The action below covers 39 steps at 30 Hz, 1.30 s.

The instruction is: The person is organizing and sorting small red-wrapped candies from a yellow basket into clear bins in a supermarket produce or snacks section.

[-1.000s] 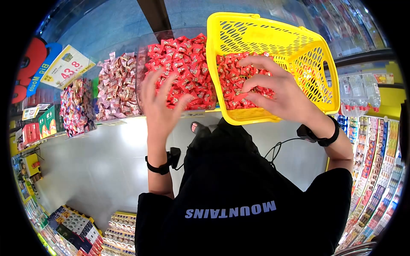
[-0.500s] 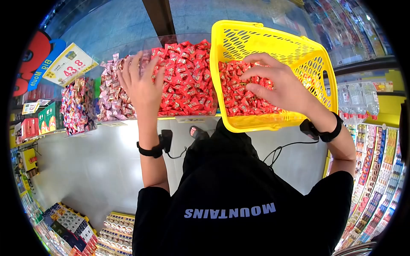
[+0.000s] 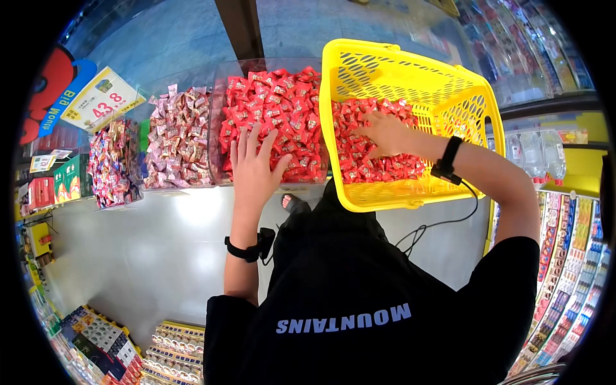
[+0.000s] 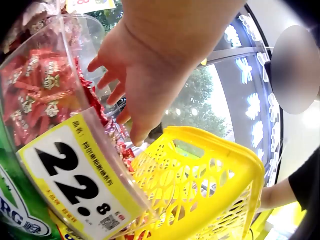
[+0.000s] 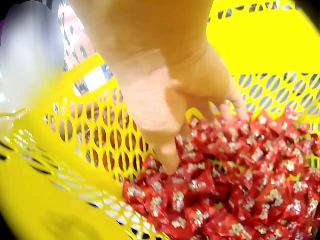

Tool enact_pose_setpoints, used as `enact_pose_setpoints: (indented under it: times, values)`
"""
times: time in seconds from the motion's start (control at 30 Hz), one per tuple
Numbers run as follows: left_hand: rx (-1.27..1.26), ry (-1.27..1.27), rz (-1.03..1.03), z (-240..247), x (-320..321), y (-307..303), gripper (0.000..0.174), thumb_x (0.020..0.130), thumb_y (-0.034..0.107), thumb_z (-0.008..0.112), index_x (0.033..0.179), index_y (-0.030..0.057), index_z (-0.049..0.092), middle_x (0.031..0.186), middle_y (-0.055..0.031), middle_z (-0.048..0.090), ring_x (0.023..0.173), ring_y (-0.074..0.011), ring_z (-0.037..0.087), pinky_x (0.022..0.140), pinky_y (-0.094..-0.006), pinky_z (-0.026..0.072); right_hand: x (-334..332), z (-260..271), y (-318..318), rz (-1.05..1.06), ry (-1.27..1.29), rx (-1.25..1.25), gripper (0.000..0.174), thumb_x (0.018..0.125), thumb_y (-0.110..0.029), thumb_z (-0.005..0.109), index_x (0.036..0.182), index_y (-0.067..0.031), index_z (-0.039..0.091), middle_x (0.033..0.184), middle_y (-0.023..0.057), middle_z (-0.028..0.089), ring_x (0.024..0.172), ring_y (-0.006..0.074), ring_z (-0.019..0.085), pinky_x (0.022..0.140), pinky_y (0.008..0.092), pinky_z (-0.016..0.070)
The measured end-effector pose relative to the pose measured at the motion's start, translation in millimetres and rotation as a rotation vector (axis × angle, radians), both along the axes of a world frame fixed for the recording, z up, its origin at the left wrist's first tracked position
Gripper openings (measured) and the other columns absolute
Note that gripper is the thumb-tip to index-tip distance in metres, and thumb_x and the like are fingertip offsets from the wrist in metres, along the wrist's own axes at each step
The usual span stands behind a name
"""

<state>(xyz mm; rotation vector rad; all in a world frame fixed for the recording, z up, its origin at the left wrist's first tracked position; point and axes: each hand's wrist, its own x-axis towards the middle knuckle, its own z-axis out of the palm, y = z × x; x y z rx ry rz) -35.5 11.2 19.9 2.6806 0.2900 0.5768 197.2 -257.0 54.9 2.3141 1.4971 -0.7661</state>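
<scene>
A yellow shopping basket point(image 3: 328, 122) sits tilted beside a clear bin, with red-wrapped candies point(image 3: 385, 172) heaped in its left part. Inside it, my right hand point(image 3: 391, 136) reaches down to these candies; the right wrist view has its thumb and fingertips among the wrappers, thumb apart from the fingers. Whether any candy is between them I cannot tell. Over the front of the bin of red candies point(image 3: 276, 96), my left hand point(image 3: 255, 170) is spread with straight fingers and holds nothing. In the left wrist view that hand point(image 4: 150, 75) hangs beside the bin's clear wall.
Left of the red bin are pink-wrapped candies point(image 3: 179, 141) and mixed candies point(image 3: 110, 160), with a price sign point(image 3: 104, 102) behind. A 22.8 price tag point(image 4: 82, 175) fronts the red bin. Bottles point(image 3: 532, 154) stand right of the basket. A cable point(image 3: 423, 230) trails from my right wrist.
My right hand has lowered from above the basket's candies down to them. My left hand moved left toward the pink candies, then back right over the red bin's front.
</scene>
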Motion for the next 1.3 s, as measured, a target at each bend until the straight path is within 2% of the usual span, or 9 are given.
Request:
enact_pose_setpoints:
  times: [0.07, 0.2, 0.37, 0.5, 0.8, 0.97, 1.07, 1.2, 1.3]
  values:
    - [0.011, -0.014, 0.021, -12, -4, -4, 0.050, 0.090, 0.034, 0.081, 0.136, 0.0160, 0.070, 0.153, -0.0118, 0.057, 0.146, -0.0402, 0.048, 0.123, -0.0618, 0.0309, -7, -28, -3, 0.051, -0.061, 0.080, 0.080, 0.081, -0.047, 0.087, 0.149, -0.0170, 0.061, 0.152, 0.0218, 0.052, 0.146, 0.0426, 0.044, 0.119, 0.0586, 0.0392]
    - [0.046, -0.139, 0.063, -36, -4, -4, 0.035, 0.089, 0.028, 0.081, 0.122, 0.0181, 0.077, 0.146, -0.0070, 0.061, 0.143, -0.0341, 0.051, 0.126, -0.0633, 0.0264, -20, -53, 7, 0.075, -0.216, 0.139, 0.050, 0.083, -0.035, 0.086, 0.129, -0.0168, 0.076, 0.158, 0.0215, 0.046, 0.149, 0.0420, 0.041, 0.124, 0.0574, 0.0339]
    - [0.031, -0.170, 0.100, -27, -2, -10, 0.030, 0.088, 0.028, 0.081, 0.116, 0.0179, 0.079, 0.144, -0.0051, 0.062, 0.139, -0.0329, 0.054, 0.125, -0.0640, 0.0268, 6, -41, 7, 0.005, -0.102, 0.315, 0.014, 0.081, -0.022, 0.077, 0.088, -0.0117, 0.082, 0.135, 0.0117, 0.064, 0.126, 0.0352, 0.059, 0.108, 0.0547, 0.0466]
    - [-0.046, -0.189, 0.053, -23, -4, -10, 0.031, 0.087, 0.025, 0.081, 0.117, 0.0180, 0.078, 0.143, -0.0056, 0.062, 0.141, -0.0337, 0.052, 0.126, -0.0637, 0.0248, 29, -3, 25, -0.047, 0.082, 0.123, 0.009, 0.087, -0.016, 0.077, 0.092, -0.0091, 0.078, 0.134, 0.0145, 0.063, 0.123, 0.0379, 0.061, 0.102, 0.0476, 0.0518]
    - [-0.248, -0.398, -0.280, 84, 1, -17, 0.048, 0.080, 0.036, 0.090, 0.122, 0.0167, 0.077, 0.147, -0.0081, 0.059, 0.143, -0.0371, 0.048, 0.127, -0.0646, 0.0215, -61, 157, 42, -0.123, 0.208, 0.809, 0.013, 0.099, -0.017, 0.072, 0.106, -0.0068, 0.070, 0.144, 0.0138, 0.059, 0.124, 0.0361, 0.063, 0.103, 0.0446, 0.0524]
    - [-0.195, -0.491, -0.367, 104, 10, -34, 0.028, 0.081, 0.034, 0.089, 0.102, 0.0178, 0.080, 0.135, 0.0000, 0.067, 0.138, -0.0325, 0.054, 0.127, -0.0625, 0.0224, -105, 158, 38, -0.119, 0.303, 0.944, 0.016, 0.099, -0.019, 0.073, 0.109, -0.0066, 0.070, 0.142, 0.0114, 0.060, 0.119, 0.0349, 0.065, 0.101, 0.0436, 0.0542]
    - [-0.083, -0.446, -0.354, 105, 9, -24, 0.029, 0.080, 0.028, 0.090, 0.103, 0.0137, 0.083, 0.131, -0.0036, 0.071, 0.138, -0.0340, 0.055, 0.126, -0.0613, 0.0274, -110, 160, 30, -0.148, 0.229, 0.979, 0.020, 0.097, -0.019, 0.076, 0.114, -0.0080, 0.072, 0.138, 0.0119, 0.062, 0.118, 0.0357, 0.066, 0.101, 0.0435, 0.0547]
    - [0.053, -0.321, -0.209, 65, 14, 14, 0.027, 0.078, 0.028, 0.089, 0.099, 0.0133, 0.084, 0.127, -0.0031, 0.072, 0.130, -0.0338, 0.059, 0.118, -0.0571, 0.0377, -114, 152, -3, -0.176, 0.029, 0.978, 0.021, 0.093, -0.017, 0.080, 0.111, -0.0079, 0.075, 0.133, 0.0129, 0.067, 0.117, 0.0364, 0.067, 0.100, 0.0438, 0.0552]
    - [-0.029, -0.224, -0.324, 34, 17, 18, 0.027, 0.077, 0.027, 0.090, 0.099, 0.0127, 0.084, 0.128, -0.0046, 0.071, 0.129, -0.0342, 0.059, 0.114, -0.0573, 0.0402, -124, 138, -38, -0.308, -0.016, 0.946, 0.017, 0.091, -0.014, 0.082, 0.105, -0.0072, 0.077, 0.130, 0.0133, 0.069, 0.118, 0.0371, 0.067, 0.101, 0.0447, 0.0551]
